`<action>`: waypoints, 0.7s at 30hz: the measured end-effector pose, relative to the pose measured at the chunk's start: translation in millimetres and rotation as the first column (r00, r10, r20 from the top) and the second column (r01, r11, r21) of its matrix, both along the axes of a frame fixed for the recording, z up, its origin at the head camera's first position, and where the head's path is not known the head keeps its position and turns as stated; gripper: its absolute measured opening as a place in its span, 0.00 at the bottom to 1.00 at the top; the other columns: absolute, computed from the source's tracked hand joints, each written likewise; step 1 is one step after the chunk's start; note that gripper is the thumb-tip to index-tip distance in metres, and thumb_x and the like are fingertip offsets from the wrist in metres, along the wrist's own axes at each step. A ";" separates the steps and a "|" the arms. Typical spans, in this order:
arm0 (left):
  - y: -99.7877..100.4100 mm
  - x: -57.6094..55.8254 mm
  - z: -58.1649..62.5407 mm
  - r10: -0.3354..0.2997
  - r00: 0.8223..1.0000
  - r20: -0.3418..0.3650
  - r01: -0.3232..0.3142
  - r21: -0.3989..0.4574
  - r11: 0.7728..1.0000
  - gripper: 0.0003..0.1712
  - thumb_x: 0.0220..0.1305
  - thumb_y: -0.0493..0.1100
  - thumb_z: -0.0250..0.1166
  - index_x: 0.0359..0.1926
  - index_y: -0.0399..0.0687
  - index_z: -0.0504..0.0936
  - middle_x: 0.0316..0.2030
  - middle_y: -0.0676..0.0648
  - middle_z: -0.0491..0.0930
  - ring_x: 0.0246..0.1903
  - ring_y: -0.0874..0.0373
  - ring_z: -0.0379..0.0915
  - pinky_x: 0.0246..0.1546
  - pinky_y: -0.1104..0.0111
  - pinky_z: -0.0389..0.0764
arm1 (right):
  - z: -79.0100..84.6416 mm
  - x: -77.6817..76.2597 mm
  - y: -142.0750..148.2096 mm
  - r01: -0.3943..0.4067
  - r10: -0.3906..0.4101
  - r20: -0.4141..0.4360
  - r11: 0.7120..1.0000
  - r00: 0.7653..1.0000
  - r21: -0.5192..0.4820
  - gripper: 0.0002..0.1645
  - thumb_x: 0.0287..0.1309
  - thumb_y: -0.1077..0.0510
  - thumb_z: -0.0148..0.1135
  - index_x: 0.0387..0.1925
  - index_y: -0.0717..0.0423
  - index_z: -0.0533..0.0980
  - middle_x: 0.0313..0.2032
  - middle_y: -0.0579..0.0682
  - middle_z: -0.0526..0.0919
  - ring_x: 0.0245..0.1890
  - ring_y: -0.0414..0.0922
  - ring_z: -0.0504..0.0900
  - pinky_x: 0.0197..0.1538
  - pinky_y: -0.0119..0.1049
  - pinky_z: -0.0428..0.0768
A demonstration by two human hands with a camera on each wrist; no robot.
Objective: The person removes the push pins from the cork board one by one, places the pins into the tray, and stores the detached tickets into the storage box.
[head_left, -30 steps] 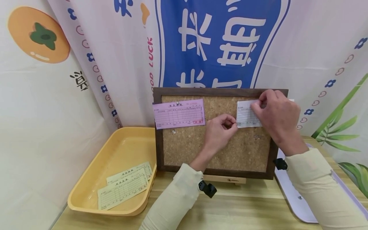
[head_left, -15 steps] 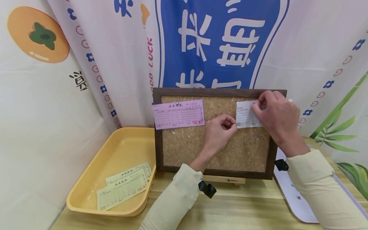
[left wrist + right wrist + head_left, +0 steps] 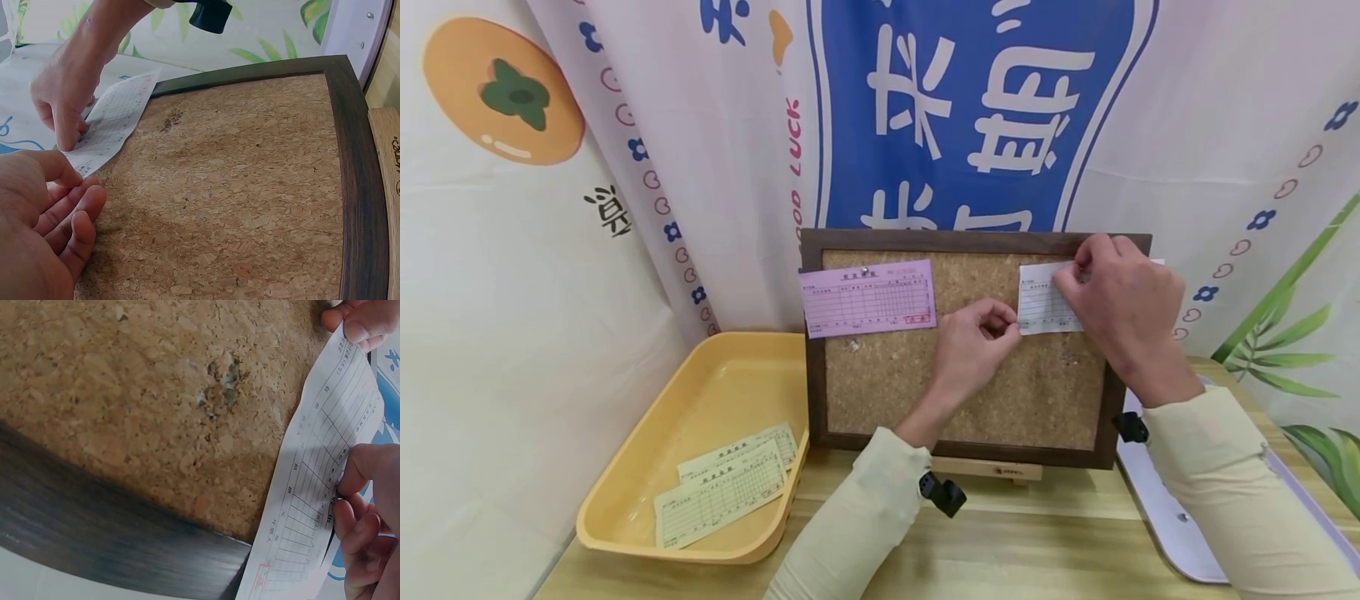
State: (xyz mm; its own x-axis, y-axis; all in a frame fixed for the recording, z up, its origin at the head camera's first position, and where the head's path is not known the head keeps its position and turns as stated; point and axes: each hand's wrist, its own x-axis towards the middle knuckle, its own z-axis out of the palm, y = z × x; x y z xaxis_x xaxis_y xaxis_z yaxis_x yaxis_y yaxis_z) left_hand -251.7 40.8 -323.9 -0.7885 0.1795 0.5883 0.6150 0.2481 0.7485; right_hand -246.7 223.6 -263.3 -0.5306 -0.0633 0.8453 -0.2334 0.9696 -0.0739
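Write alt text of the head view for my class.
At a framed corkboard, the left hand pinches a corner of a white slip; the right hand touches its upper part. A purple slip is pinned upper left; pale green slips lie in a yellow tray.

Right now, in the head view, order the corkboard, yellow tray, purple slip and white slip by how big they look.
1. Corkboard
2. Yellow tray
3. Purple slip and white slip, unranked: right hand covers part of the white one.

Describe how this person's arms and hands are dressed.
The left sleeve and right sleeve are pale cream and reach the wrists. A small black device sits at each cuff. The left hand and right hand wear no gloves.
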 end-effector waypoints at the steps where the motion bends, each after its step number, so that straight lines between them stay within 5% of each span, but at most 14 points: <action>1: 0.1 0.1 0.0 -0.001 1.000 0.000 0.001 0.003 1.000 0.03 0.61 0.32 0.70 0.35 0.42 0.86 0.26 0.55 0.81 0.22 0.66 0.73 0.26 0.76 0.76 | 0.1 0.1 -0.1 0.003 -0.003 0.004 1.000 1.000 -0.001 0.11 0.60 0.58 0.61 0.29 0.63 0.78 0.21 0.59 0.77 0.15 0.55 0.72 0.16 0.45 0.63; 21: 0.7 -1.0 -0.6 0.007 1.000 -0.011 -0.007 -0.006 1.000 0.03 0.60 0.31 0.70 0.35 0.42 0.86 0.26 0.55 0.81 0.23 0.66 0.74 0.26 0.76 0.76 | -2.5 -1.9 0.0 -0.005 0.005 -0.012 1.000 1.000 -0.013 0.12 0.61 0.58 0.60 0.28 0.64 0.77 0.22 0.61 0.77 0.16 0.57 0.73 0.17 0.46 0.65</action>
State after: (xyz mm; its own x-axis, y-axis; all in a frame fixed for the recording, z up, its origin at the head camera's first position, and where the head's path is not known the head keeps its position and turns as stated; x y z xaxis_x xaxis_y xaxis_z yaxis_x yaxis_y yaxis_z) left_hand -252.8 41.5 -324.5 -0.7833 0.1776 0.5958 0.6213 0.2569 0.7402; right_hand -248.6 223.5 -265.8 -0.5204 -0.0550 0.8521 -0.2389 0.9674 -0.0835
